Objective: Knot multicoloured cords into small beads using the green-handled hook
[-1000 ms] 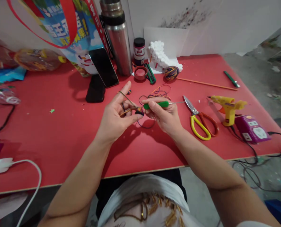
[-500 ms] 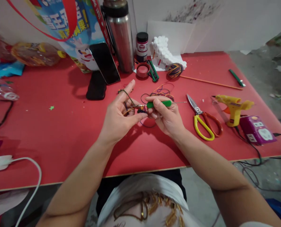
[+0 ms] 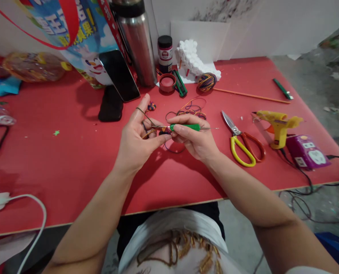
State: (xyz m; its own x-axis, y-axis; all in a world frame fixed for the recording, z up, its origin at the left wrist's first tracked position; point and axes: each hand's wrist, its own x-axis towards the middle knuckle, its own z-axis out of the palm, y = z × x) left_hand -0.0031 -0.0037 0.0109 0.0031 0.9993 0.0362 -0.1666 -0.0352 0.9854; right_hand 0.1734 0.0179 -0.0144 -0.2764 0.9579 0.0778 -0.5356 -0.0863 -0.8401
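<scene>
Yarn piece (image 3: 165, 131), small, dark and orange, sits pinched in the left hand (image 3: 138, 137) over a flat red table (image 3: 86, 167).
A small dark jar with a black lid (image 3: 165, 54) is closed, so its inside is hidden; the tall silver metal bottle (image 3: 138, 47) is cut off at the top. The right hand (image 3: 198, 140) holds a thin metal tool with a green handle (image 3: 187, 127). It lies sideways: one metal end points left at the yarn piece, the other thin end points right. Both hands hide much of the yarn piece.
</scene>
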